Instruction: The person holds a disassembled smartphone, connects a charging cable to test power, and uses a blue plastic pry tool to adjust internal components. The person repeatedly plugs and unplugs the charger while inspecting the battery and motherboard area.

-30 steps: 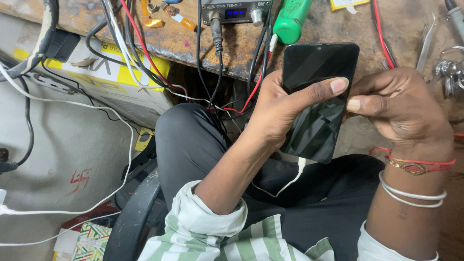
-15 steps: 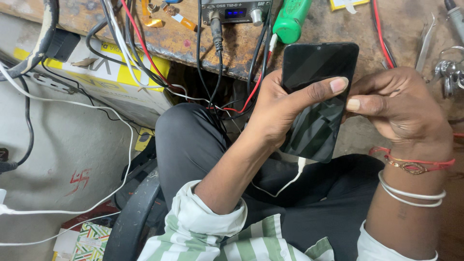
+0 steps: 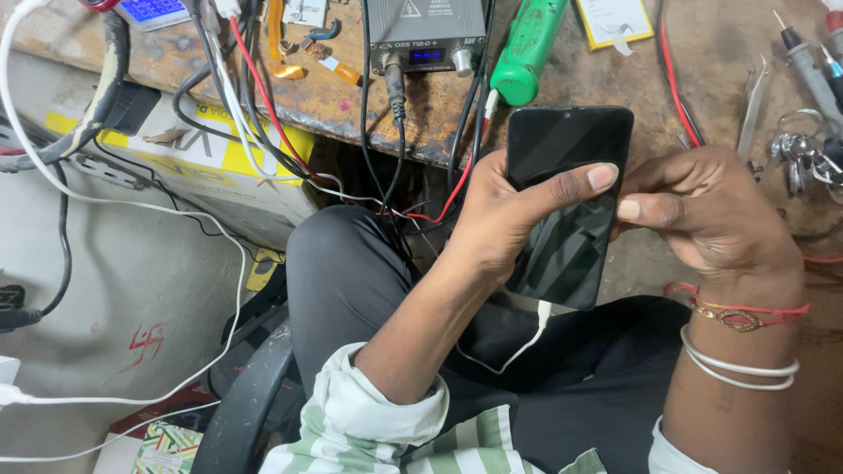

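A black smartphone (image 3: 562,197) with a dark screen is held upright over my lap, a white cable (image 3: 527,338) plugged into its bottom edge. My left hand (image 3: 505,215) grips it from the left, with the thumb stretched across the screen. My right hand (image 3: 711,211) cups the phone's right edge, its thumb tip resting against the side. Red thread and white bangles circle my right wrist.
A worn wooden workbench (image 3: 702,79) lies ahead with a grey power unit (image 3: 426,31), a green-handled tool (image 3: 527,48), tweezers (image 3: 753,105), probes and keys at the right. Tangled red, black and white wires hang off its edge. A yellow-and-white box (image 3: 211,167) sits below.
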